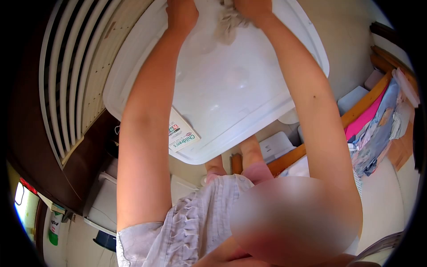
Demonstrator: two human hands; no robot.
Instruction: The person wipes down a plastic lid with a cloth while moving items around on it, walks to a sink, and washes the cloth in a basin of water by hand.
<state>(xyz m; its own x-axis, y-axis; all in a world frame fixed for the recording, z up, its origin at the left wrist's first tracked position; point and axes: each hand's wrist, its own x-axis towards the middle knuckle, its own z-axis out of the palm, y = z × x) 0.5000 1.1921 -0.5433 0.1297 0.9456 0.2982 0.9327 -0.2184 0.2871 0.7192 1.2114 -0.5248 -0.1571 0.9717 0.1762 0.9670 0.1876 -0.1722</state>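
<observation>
A large white plastic lid (231,93), with a raised rim and rounded corners, stretches out in front of my body. At the top edge of the view, my right hand (253,11) is closed on a crumpled beige cloth (227,29) pressed against the lid's surface. My left hand (183,14) is at the lid's far left part; its fingers are cut off by the frame, so I cannot tell what they do. A printed label reading "Children's" (182,135) sits near the lid's close left corner, partly behind my left forearm.
To the left stands dark brown furniture with a slatted cream panel (84,66). Wooden rails (369,100) and a heap of clothes (378,129) are on the right. White boxes (275,146) lie beyond my legs. A green-and-white bottle (54,227) is at lower left.
</observation>
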